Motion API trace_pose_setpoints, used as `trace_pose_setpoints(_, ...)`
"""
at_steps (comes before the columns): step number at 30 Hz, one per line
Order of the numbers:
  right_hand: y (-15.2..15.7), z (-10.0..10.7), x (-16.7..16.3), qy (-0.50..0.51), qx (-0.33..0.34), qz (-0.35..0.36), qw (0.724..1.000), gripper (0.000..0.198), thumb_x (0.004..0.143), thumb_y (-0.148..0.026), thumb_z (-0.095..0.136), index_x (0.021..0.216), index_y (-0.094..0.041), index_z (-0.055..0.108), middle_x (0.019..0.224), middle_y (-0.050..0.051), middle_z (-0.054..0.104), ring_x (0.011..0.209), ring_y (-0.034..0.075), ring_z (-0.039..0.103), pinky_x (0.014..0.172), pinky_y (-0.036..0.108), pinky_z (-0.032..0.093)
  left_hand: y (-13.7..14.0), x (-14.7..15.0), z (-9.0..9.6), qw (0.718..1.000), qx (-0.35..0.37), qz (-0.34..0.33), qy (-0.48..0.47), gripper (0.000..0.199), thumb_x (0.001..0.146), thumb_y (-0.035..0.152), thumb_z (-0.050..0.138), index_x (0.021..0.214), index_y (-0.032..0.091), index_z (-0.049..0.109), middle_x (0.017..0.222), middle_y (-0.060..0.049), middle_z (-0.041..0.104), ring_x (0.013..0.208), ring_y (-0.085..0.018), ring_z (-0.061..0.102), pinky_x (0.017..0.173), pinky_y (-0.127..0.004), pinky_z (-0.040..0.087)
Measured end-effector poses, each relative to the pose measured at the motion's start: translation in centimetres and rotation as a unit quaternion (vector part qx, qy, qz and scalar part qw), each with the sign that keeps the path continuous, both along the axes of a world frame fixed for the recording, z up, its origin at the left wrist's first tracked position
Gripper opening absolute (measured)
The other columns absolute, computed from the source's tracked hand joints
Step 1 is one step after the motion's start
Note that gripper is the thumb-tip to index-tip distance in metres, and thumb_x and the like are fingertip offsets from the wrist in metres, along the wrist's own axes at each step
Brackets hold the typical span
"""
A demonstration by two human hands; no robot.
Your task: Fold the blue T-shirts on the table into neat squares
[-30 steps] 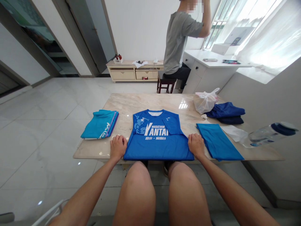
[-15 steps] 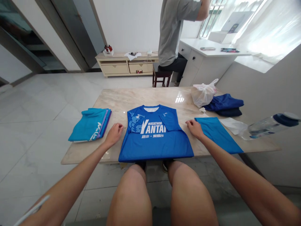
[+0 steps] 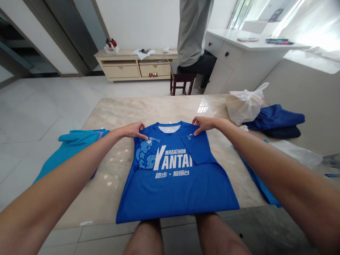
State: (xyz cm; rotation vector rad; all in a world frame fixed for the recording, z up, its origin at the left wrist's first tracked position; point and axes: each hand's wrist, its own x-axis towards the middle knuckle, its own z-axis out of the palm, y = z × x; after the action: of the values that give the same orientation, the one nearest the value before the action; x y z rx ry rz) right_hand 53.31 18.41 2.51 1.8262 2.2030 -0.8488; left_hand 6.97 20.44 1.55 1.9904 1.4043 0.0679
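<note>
A blue T-shirt (image 3: 175, 191) with white "MARATHON YANTAI" lettering lies front up on the table, its sleeves folded in over the chest. Both my hands are at its shoulders. My left hand (image 3: 135, 130) grips the left shoulder, thumb on the cloth and fingers curled at the edge. On the other shoulder, my right hand (image 3: 203, 124) has the same hold, the thumb near the small white logo. The cloth between them lies flat. Folded turquoise clothing (image 3: 69, 145) sits at the left, partly behind my left forearm. My right forearm mostly covers another blue folded piece (image 3: 261, 184).
A marble-patterned table (image 3: 111, 109) carries the clothes. At its right are a tied plastic bag (image 3: 245, 106), dark blue clothing (image 3: 278, 118) and a clear plastic wrapper (image 3: 297, 152). Beyond, a person in grey (image 3: 192, 35) sits on a stool (image 3: 182, 76) by a white desk (image 3: 239, 60).
Both hands have moved from the table beside the T-shirt forward and inward onto its shoulders. My view has shifted closer, and my forearms now cover parts of the side piles.
</note>
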Motion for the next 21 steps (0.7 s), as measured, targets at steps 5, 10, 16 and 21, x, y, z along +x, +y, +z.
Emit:
trace_pose_setpoints(5,-0.5,0.6,-0.8,-0.038,-0.023,0.030,0.999,0.082,0.070,-0.046,0.098,0.144,-0.023,0.073,0.140,0.014,0.077,0.121,0.038,0.075,0.101,0.046,0.061,-0.9,1.0,0.1,0.997,-0.004,-0.034,0.067,0.059,0.045,0.063,0.094,0.081,0.024,0.068,0.078,-0.001,0.071,0.080,-0.026,0.067,0.068,-0.032,0.044)
trace_pose_setpoints(10,-3.0,1.9,-2.5,-0.086,-0.011,0.061,0.994,0.047,0.084,-0.034,0.090,0.128,-0.019,0.083,0.128,0.013,0.083,0.113,0.034,0.078,0.097,0.039,0.060,-2.7,2.2,1.4,0.994,-0.025,-0.082,0.066,0.042,0.059,0.059,0.081,0.078,0.023,0.072,0.080,-0.002,0.074,0.084,-0.027,0.067,0.072,-0.032,0.044)
trace_pose_setpoints(16,-3.4,3.9,-2.9,-0.092,0.108,0.039,0.989,0.035,0.093,-0.029,0.080,0.126,-0.017,0.081,0.128,0.016,0.081,0.114,0.032,0.076,0.093,0.035,0.059,-2.7,2.4,3.2,0.992,0.081,-0.040,0.083,0.022,0.064,0.041,0.076,0.073,0.023,0.067,0.081,-0.004,0.075,0.084,-0.028,0.071,0.071,-0.032,0.047)
trace_pose_setpoints(21,-0.9,4.8,-3.4,-0.069,0.276,-0.069,0.956,0.027,0.100,-0.021,0.064,0.121,-0.017,0.079,0.123,0.018,0.080,0.116,0.035,0.072,0.097,0.041,0.055,0.7,2.7,4.6,0.970,0.212,0.087,0.076,0.019,0.074,0.029,0.073,0.092,0.023,0.075,0.097,-0.008,0.081,0.099,-0.032,0.074,0.086,-0.036,0.054)
